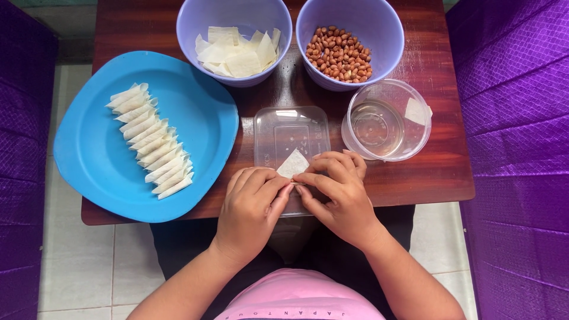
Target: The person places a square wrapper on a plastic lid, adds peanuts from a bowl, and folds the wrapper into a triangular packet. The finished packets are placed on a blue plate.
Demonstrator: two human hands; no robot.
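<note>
Pinching a small white triangular pastry wrapper [293,164] between fingertips, the left hand [252,207] and right hand [338,192] work over a clear rectangular plastic lid [290,127].

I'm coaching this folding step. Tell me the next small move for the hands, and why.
Probably roll the wrapper piece shut over its filling. Both the left hand and right hand pinch its near edge over the clear lid, and it still lies open, unlike the folded pieces lined up on the blue plate.
</note>
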